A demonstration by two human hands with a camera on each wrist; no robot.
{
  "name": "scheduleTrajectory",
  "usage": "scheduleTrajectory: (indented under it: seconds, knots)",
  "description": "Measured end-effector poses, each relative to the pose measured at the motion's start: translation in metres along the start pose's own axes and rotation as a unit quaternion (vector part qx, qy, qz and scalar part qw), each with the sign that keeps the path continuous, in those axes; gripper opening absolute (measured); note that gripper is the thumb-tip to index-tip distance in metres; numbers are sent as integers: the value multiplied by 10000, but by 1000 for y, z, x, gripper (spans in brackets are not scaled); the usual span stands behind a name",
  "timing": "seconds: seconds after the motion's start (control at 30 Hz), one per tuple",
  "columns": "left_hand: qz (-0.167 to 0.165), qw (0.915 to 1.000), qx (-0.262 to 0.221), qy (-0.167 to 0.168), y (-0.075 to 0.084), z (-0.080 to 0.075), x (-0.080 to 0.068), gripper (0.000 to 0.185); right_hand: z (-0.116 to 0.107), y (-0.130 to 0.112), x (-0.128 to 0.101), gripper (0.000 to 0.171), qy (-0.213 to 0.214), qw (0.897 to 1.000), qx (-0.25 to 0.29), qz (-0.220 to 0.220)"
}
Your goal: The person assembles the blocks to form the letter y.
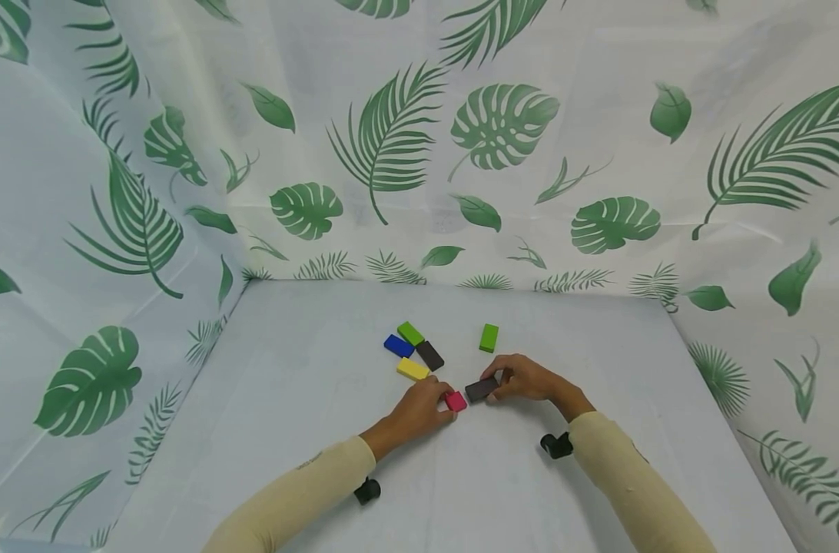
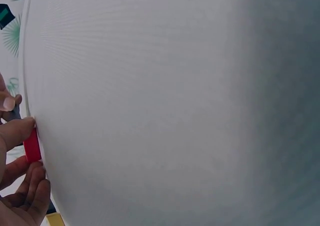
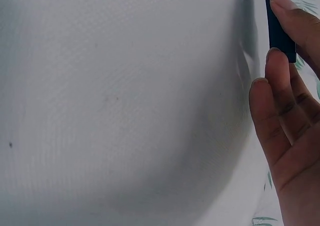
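Observation:
Between thumb and fingers, my left hand (image 1: 419,407) pinches a red block (image 1: 455,401) low over the white table. The left wrist view shows that red block (image 2: 32,147) on edge between the fingertips. Just to its right, my right hand (image 1: 525,378) pinches a dark grey block (image 1: 482,389) by its right end. A small gap parts the two blocks. In the right wrist view the dark block (image 3: 280,28) is held between the thumb and a finger. Beyond my left hand lies a yellow block (image 1: 412,369), close to its fingers.
A blue block (image 1: 399,346), a green block (image 1: 410,333) and another dark grey block (image 1: 430,355) lie clustered behind the yellow one. A second green block (image 1: 489,338) lies apart, beyond my right hand. Leaf-printed sheeting (image 1: 406,253) rises behind the white table (image 1: 309,346).

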State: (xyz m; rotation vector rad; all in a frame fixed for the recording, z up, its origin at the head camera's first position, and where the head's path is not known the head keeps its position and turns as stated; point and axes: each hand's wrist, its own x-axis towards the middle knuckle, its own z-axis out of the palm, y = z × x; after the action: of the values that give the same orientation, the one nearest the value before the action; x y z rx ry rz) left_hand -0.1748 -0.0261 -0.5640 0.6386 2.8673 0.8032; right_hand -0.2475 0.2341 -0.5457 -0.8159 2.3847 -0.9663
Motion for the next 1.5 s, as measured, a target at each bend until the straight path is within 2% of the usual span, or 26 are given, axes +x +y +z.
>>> scheduleTrajectory:
  seconds: [0.33, 0.87, 1.5]
  knots:
    - [156, 9998, 27, 119, -2, 2, -1, 37, 4, -1, 1, 36, -4, 10000, 40, -46]
    - [47, 10000, 35, -3, -3, 1, 0, 38, 8, -3, 7, 37, 12, 10000, -21, -80]
    - [123, 9999, 112, 11, -4, 2, 2, 38, 11, -3, 10, 34, -27, 9999, -155, -31]
